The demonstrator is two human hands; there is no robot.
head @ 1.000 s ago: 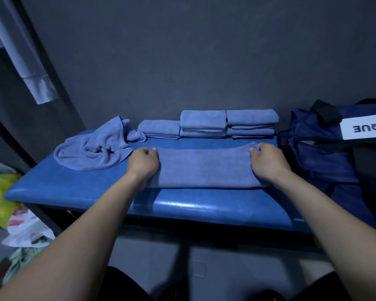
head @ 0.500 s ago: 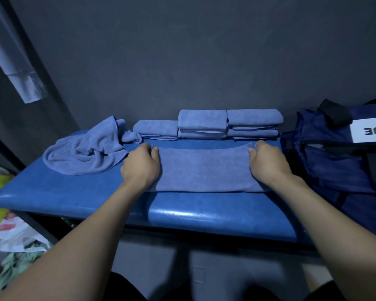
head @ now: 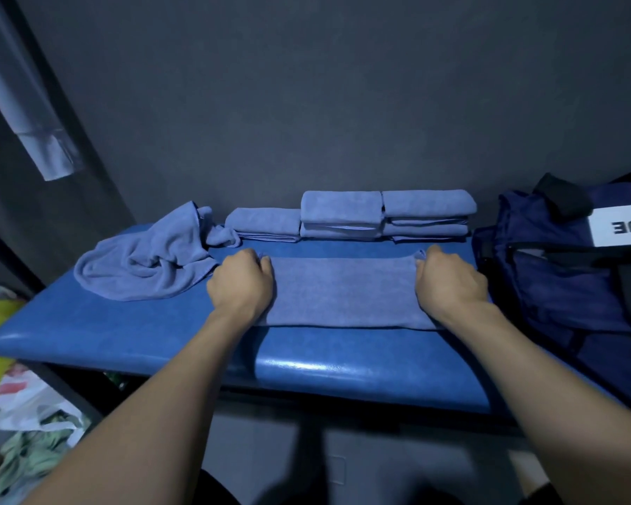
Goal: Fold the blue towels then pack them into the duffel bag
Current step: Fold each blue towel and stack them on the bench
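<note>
A long, flat, half-folded blue towel lies across the middle of the shiny blue padded table. The left hand sits on the towel's left end, and its fingers are curled tight, pinching the far left corner of the cloth. The right hand sits on the towel's right end, and its fingers are curled too, pinching the far right corner, where a little bit of cloth pokes up.

A crumpled, unfolded blue towel lies in a heap on the left part of the table, just beside the left hand. Along the back of the table, close to the dark grey wall, sit the neatly folded blue towels. There is one low pile on the left and two taller piles beside it, all touching in a row.

The dark blue cloth duffel bag rests on the right end of the table, just beside the right hand. It has a white label with dark letters on it.

Down on the floor at the left are some plastic bags, yellow and white.
</note>
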